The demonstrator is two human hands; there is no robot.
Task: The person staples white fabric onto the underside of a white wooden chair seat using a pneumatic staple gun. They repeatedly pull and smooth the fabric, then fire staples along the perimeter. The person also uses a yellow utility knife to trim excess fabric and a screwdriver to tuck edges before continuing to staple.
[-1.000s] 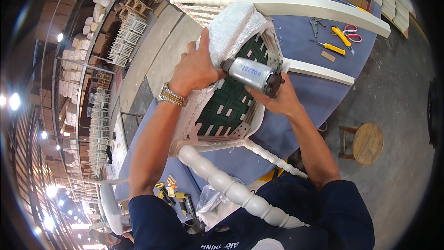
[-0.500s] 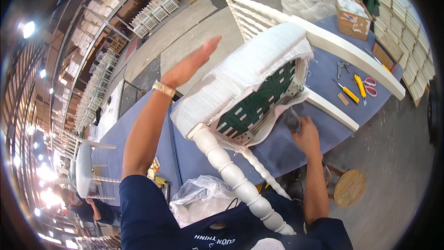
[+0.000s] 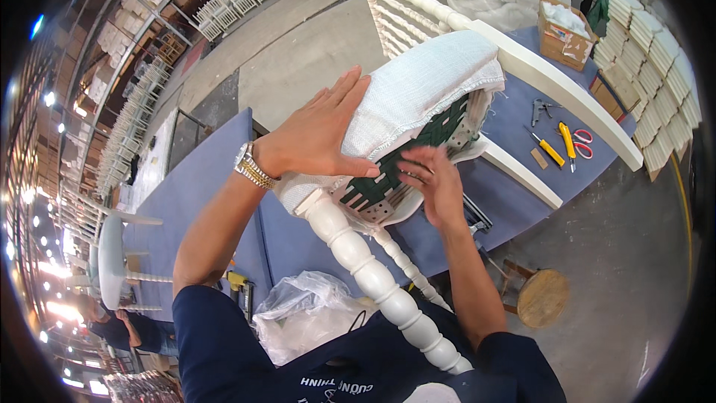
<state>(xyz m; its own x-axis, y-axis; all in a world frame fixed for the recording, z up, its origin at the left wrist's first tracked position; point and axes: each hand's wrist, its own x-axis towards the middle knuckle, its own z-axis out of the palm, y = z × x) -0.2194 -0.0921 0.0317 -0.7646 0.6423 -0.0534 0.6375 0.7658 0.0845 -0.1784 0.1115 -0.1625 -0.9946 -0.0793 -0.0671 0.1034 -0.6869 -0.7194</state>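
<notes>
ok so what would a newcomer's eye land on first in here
Most likely the tipped white chair in the middle, with its beaded leg running toward the lower edge and green webbing on its underside. Next, the left hand, with a shiny watch, spread against the seat, and the blurred right hand by the webbing. Then the yellow knife and red-handled scissors on the blue table at right.

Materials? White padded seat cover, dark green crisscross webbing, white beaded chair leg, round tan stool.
White padded seat cover: matte woven fabric; visible texture, frayed edge.
Dark green crisscross webbing: flat interlaced straps, perhaps synthetic; fibre unclear.
White beaded chair leg: probably painted wood, somewhat glossy; smooth highlights, no grain visible.
Round tan stool: likely wood; brown, mottled top, finish unclear.
</notes>
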